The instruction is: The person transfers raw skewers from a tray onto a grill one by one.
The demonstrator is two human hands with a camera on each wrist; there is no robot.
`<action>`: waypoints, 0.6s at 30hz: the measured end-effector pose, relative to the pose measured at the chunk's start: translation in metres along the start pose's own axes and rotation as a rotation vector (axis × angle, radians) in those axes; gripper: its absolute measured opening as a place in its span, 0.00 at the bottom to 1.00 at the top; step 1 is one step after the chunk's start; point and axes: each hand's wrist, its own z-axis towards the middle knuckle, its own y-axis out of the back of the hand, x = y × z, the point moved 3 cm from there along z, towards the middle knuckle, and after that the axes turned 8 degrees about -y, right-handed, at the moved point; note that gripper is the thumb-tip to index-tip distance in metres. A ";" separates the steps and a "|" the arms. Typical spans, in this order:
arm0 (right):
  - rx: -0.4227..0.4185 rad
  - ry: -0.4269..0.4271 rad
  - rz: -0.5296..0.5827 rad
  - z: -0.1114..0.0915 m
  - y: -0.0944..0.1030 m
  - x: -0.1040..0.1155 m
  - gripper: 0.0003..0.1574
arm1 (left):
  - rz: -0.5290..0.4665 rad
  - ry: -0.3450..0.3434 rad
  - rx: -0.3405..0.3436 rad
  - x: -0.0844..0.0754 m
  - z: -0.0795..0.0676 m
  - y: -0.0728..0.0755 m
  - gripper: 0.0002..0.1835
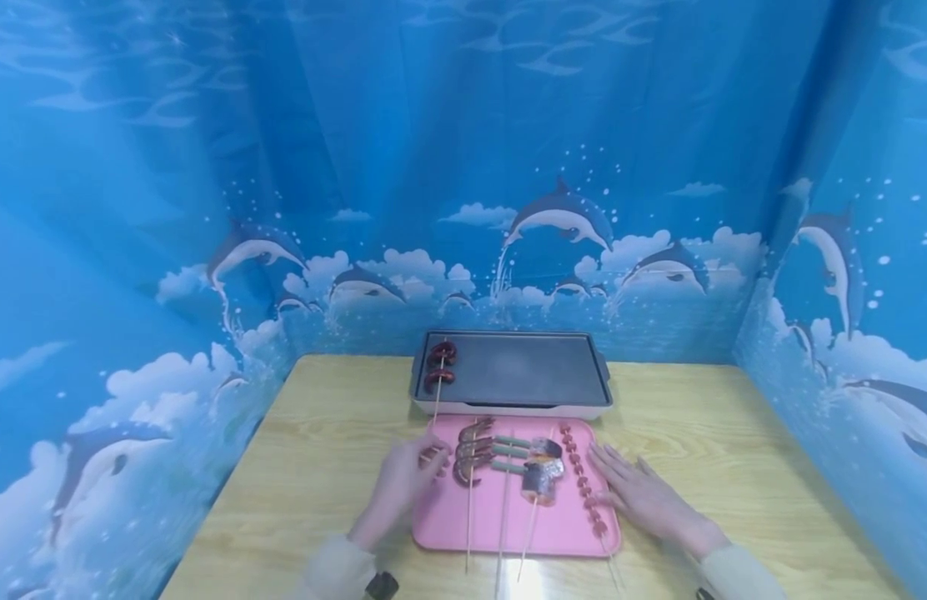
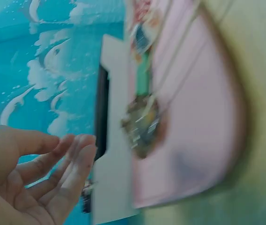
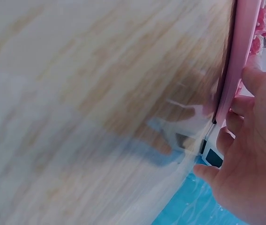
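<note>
A skewer of dark red curled pieces (image 1: 441,377) lies on the left end of the dark griddle (image 1: 523,371), its stick pointing toward me. By the near end of that stick, over the pink tray's (image 1: 501,527) left edge, is my left hand (image 1: 403,477). Its fingers bend loosely, and the left wrist view shows nothing between thumb and fingertips. The tray bears a shrimp skewer (image 1: 474,454), a skewer of green pieces (image 1: 511,452), a fish-chunk skewer (image 1: 538,482) and a skewer of small red pieces (image 1: 582,479). My right hand (image 1: 649,497) rests at the tray's right edge, fingers extended.
The wooden table (image 1: 688,417) carries the griddle at the back, with the tray directly in front of it. Skewer sticks overhang the tray's near edge. A blue dolphin-print curtain (image 1: 463,167) encloses the back and sides.
</note>
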 end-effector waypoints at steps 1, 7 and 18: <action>0.000 0.001 -0.003 0.000 0.000 0.000 0.39 | 0.003 0.013 0.026 0.003 -0.004 -0.005 0.07; 0.013 -0.003 -0.006 0.000 0.002 0.001 0.39 | -0.081 0.062 0.126 0.014 -0.025 -0.034 0.06; 0.027 -0.020 -0.003 -0.001 0.001 0.001 0.40 | -0.340 0.131 0.183 0.019 -0.040 -0.064 0.10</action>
